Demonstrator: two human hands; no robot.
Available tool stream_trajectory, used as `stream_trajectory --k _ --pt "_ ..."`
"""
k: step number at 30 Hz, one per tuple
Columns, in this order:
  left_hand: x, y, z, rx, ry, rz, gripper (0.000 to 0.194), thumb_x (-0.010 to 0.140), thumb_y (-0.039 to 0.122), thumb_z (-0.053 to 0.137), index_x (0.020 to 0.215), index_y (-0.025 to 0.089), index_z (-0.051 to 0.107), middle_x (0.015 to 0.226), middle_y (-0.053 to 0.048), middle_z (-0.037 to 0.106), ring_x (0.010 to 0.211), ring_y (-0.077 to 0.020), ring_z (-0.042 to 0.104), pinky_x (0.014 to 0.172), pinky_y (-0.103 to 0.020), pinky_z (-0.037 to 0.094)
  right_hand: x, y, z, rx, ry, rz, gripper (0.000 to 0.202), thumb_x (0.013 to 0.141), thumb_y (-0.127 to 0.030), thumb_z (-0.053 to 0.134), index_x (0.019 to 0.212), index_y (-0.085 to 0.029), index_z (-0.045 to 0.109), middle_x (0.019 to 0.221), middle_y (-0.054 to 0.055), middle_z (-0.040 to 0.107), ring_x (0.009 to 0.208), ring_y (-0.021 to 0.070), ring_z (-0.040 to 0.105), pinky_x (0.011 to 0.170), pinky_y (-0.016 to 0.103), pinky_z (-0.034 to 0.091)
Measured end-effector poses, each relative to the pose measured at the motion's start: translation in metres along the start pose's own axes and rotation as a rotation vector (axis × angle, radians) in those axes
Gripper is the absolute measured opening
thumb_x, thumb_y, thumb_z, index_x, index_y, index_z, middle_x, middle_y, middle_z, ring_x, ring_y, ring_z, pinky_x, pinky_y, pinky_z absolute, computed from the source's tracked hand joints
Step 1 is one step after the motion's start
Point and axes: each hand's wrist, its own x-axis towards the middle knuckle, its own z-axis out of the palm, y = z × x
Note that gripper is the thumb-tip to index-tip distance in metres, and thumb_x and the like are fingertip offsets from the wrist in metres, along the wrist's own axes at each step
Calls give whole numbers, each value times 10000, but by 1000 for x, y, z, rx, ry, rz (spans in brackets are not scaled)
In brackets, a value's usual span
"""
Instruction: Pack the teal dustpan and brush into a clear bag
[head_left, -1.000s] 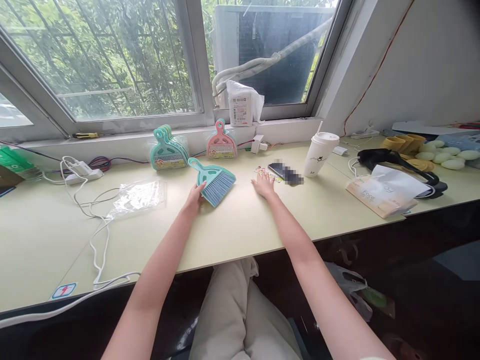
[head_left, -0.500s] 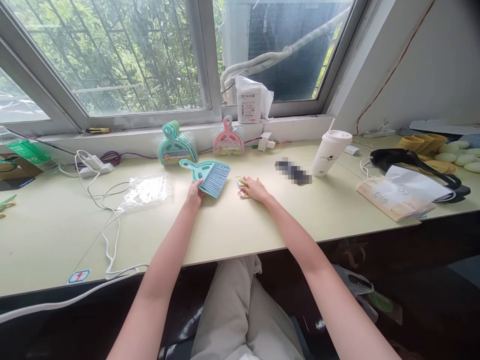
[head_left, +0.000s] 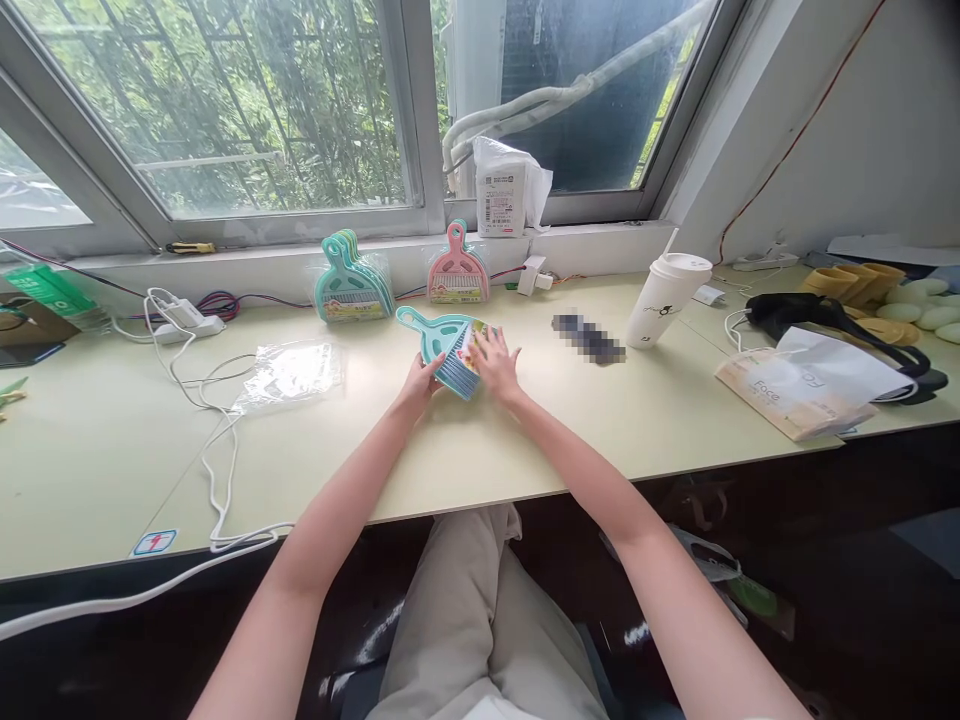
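A teal dustpan with a small brush point(head_left: 456, 374) nested in it is tilted above the table, its handle toward the upper left. My left hand point(head_left: 424, 385) is closed on its lower left edge. Against the striped bristles lies a colourful printed label card point(head_left: 475, 334), partly hidden by my fingers. My right hand point(head_left: 493, 362) rests over the card with its fingers spread and straight, pressing rather than gripping. Behind stand a stack of teal dustpan sets point(head_left: 347, 283) and a stack of pink dustpan sets point(head_left: 457, 268), both in clear wrap.
Clear plastic bags point(head_left: 289, 375) and white cables point(head_left: 217, 490) lie to the left. On the right stand a white cup with a straw point(head_left: 666, 305) and a tissue pack point(head_left: 787, 390). A blurred dark object point(head_left: 589, 339) lies before the cup. A white wrapped pack point(head_left: 504, 200) sits on the sill.
The dustpan in my left hand has moved right. The label card, earlier on the table under my right hand, is now against the bristles, and my right fingers have spread.
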Motion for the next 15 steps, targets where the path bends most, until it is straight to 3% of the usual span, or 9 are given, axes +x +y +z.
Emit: stream_trajectory --k 3,6,11,15 --pt "-3 1 4 3 -11 37 563 664 346 838 1117 213 532 1085 -54 660 883 -167 670 793 -322 572 -13 -18 17 -115 -110 -2 707 987 -603 267 1573 -215 194 1660 118 34 1540 265 -55 1137 689 -85" --pt "-3 0 2 30 3 49 616 603 270 854 1118 220 520 1069 -40 660 879 -165 665 805 -325 561 -19 -25 23 -159 -126 25 735 994 -590 225 1587 -178 90 1655 116 -67 1533 261 -117 1138 689 -89" --pt "0 -1 1 21 18 71 606 564 167 791 1104 217 521 1030 -27 664 919 -190 669 841 -344 562 -15 -22 18 -92 -75 40 706 994 -574 232 1588 -230 68 1662 86 -55 1533 266 -120 1124 727 -47" --pt "1 2 -1 17 18 82 586 553 160 779 1082 207 531 1034 -37 674 978 -234 675 850 -368 570 -9 -12 13 165 119 188 779 965 -590 340 1586 -240 24 1666 96 10 1543 262 -24 1180 647 123"
